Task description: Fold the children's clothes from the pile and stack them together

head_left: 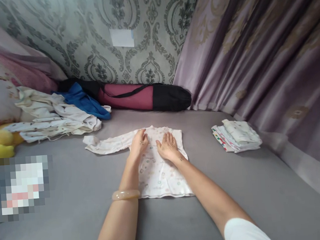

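A small white printed baby shirt (158, 175) lies flat on the grey bed sheet (72, 199), one long sleeve stretched out to the left. My left hand (139, 141) rests on its upper part, fingers together and lying flat. My right hand (167, 145) lies flat beside it on the same shirt, fingers stretched out. A pale bangle (126, 194) sits on my left wrist. Neither hand holds anything.
A pile of unfolded white clothes (53, 118) with a blue garment (86, 101) lies at the back left. A small stack of folded clothes (236, 134) sits at the right. A maroon and black roll bag (144, 96) lies against the wall. Curtains hang at the right.
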`<state>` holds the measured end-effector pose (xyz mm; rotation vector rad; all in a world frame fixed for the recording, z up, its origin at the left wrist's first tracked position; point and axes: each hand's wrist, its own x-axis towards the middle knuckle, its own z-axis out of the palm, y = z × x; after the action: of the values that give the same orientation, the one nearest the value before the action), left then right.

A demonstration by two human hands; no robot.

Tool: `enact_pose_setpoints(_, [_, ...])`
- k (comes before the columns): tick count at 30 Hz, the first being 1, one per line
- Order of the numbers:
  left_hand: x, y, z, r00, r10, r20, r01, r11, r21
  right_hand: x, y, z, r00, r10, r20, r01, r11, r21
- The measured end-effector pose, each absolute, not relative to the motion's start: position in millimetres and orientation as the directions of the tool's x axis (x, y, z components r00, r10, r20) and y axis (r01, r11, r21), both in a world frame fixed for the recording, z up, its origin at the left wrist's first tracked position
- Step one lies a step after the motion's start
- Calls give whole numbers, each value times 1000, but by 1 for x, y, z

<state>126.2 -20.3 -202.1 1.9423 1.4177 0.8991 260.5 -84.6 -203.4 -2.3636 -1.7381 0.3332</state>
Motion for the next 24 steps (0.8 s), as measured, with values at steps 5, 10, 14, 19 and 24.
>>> enact_pose_setpoints(5, [136, -27, -209, 371, 904, 211, 715, -423, 557, 272, -81, -201, 196, 980, -30, 946, -197, -259])
enact_pose_setpoints(10, [141, -35, -212, 412, 905, 101, 831, -419, 366, 283, -85, -205, 151, 987, -46, 953, -158, -258])
enact_pose_setpoints(14, [143, -39, -216, 360, 930, 79, 888, -367, 278, 288, -85, -207, 145, 986, -82, 959, -160, -232])
enact_pose_setpoints(19, [146, -44, -224, 318, 945, 73, 920, -326, 218, 291, -80, -211, 235, 969, -82, 949, -247, -198])
enact_pose_setpoints(24, [147, -45, -229, 294, 950, 103, 929, -309, 204, 304, -81, -210, 287, 954, -81, 939, -297, -175])
